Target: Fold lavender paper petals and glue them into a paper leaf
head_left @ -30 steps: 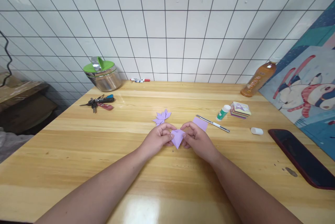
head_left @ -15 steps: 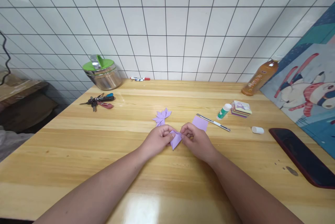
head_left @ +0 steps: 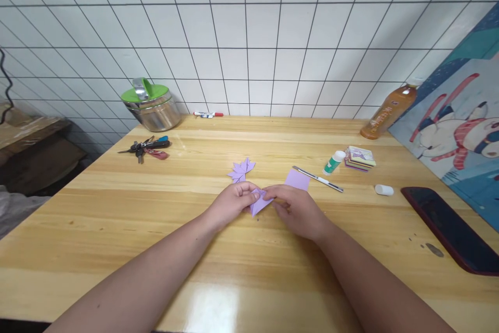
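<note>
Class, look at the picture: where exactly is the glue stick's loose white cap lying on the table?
The white cap lies on the person's right side of the table, between the craft knife and the dark phone.

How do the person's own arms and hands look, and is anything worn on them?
Both forearms are bare up to the bottom edge of the picture: no sleeves show. The left hand and the right hand have no gloves, and no watch, bracelet or ring is visible. The fingers are short and rounded. Nails are too small to judge.
</note>
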Motion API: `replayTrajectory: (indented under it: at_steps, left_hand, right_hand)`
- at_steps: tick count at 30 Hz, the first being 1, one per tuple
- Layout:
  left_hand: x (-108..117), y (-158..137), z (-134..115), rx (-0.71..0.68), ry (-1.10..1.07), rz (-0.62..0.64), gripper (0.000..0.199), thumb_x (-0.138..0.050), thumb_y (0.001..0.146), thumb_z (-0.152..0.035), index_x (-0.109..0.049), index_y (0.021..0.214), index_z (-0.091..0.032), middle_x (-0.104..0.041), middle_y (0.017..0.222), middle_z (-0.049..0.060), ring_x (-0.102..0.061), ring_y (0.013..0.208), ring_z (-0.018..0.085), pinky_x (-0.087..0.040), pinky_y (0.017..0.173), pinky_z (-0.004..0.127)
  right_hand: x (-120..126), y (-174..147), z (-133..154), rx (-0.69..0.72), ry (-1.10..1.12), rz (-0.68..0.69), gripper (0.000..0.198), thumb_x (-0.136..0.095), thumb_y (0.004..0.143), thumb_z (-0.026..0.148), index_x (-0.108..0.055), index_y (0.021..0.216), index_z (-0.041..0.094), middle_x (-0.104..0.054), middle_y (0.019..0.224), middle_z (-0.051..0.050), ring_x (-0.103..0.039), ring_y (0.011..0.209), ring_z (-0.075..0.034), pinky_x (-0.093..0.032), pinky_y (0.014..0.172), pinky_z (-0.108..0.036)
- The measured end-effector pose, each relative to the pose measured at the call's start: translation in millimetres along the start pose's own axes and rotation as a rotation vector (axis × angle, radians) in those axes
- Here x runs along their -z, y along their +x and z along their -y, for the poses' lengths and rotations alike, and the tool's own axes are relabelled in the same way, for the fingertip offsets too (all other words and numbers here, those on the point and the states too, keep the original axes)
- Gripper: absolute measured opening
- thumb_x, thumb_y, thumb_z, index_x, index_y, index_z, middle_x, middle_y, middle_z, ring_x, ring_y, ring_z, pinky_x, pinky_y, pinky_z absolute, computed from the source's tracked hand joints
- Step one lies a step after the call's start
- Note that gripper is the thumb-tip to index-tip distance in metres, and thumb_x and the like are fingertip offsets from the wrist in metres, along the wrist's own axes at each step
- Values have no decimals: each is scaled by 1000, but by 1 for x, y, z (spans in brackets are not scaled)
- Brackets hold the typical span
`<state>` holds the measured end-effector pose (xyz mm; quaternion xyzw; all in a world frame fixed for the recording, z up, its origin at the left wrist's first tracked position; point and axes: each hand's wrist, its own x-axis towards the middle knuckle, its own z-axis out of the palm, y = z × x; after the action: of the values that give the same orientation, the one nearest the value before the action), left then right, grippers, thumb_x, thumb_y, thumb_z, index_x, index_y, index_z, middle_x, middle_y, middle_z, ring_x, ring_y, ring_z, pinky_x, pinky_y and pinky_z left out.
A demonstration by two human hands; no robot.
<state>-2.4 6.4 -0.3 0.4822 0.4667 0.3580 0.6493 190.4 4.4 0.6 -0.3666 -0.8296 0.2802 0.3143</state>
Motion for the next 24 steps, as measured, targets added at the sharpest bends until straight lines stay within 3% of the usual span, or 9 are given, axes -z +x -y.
replayTrajectory:
  at_steps: [8,16,24]
  left_hand:
    - [-2,0,2,-17,-25,7,33,-71,65,-42,-61,80,-14,-64,67,1,-55,56,10,-42,58,23]
    - [3,1,3,38,-107,45,33,-74,63,-39,-63,81,-14,-65,73,3,-57,63,11,-45,62,23]
    - [-1,-1,4,16,-132,63,29,-73,66,-36,-62,81,-13,-65,71,2,-58,63,11,-46,64,25]
  right_hand:
    - [1,4,-2,-11,-107,-4,15,-54,81,19,-66,89,24,-69,92,-1,-62,84,-15,-48,77,-28]
    - [2,4,-8,115,-136,-32,22,-49,83,16,-65,95,24,-69,95,-3,-62,90,-16,-47,82,-31]
    - [2,7,-4,97,-165,-68,15,-51,84,19,-65,85,23,-69,87,-3,-62,82,-15,-47,76,-29]
